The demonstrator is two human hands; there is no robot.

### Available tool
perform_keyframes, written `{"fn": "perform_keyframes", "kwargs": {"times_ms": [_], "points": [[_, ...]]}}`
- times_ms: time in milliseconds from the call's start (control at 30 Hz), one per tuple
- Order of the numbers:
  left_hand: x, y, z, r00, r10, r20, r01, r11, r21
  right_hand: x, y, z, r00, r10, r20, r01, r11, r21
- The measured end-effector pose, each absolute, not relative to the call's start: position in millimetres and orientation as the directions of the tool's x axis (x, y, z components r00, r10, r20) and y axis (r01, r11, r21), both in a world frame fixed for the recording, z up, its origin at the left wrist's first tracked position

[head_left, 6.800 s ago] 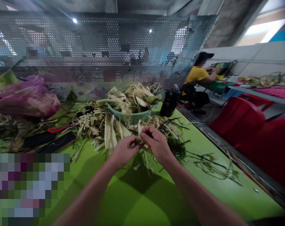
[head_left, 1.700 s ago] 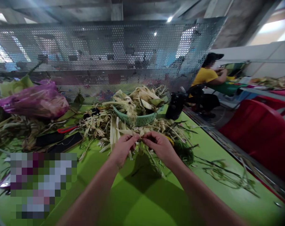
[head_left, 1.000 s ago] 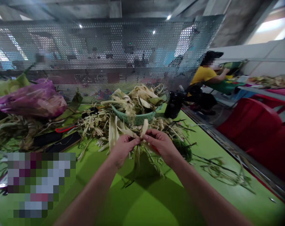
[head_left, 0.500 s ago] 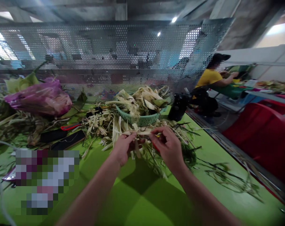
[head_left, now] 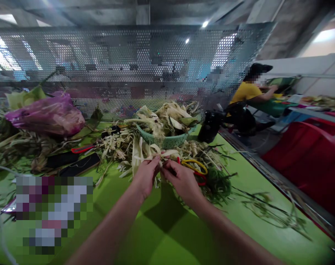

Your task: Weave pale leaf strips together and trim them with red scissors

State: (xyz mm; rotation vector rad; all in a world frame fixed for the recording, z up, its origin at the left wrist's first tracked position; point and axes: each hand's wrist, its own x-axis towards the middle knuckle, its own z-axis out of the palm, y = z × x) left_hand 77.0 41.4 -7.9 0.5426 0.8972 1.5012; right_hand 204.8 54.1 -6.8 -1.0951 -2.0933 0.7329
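Pale corn husk strips [head_left: 168, 154] are pinched between my two hands above the green table. My left hand [head_left: 146, 176] has its thumb and fingers closed on them. Close beside it, my right hand [head_left: 181, 179] is also closed on the strips, its fingertips nearly touching the left ones. Part of the strips is hidden by the fingers. Right behind my right hand lie scissors with yellow and red handles [head_left: 196, 167] and a tangle of green fibre [head_left: 219, 182]. A green basket [head_left: 167, 141] heaped with dried husks [head_left: 175, 116] stands just beyond my hands.
Loose husk scraps [head_left: 119, 145] spread around the basket. A red-handled cutter [head_left: 83, 149], dark flat blocks [head_left: 80, 164] and a purple plastic bag [head_left: 48, 116] are at left. A black container [head_left: 208, 127] stands at right. A perforated metal screen [head_left: 114, 70] rises behind; a person in yellow [head_left: 246, 92] sits beyond.
My right hand has moved left and inward, close to my left hand. The strip that stretched between them is now bent and bunched at the fingertips. The scissors handles have come into view.
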Motion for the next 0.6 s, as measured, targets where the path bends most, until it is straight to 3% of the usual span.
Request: {"fn": "perform_keyframes", "kwargs": {"times_ms": [333, 600], "points": [[73.9, 43.5, -10.9, -0.208, 0.964, -0.163, -0.599, 0.005, 0.800, 202.5, 54.9, -2.5, -0.512, 0.816, 0.268, 0.491, 0.534, -0.688], [70.9, 42.4, -10.8, -0.185, 0.978, -0.097, -0.526, -0.015, 0.850, 208.8, 57.2, -3.6, -0.509, 0.829, 0.232, 0.441, 0.483, -0.757]]}}
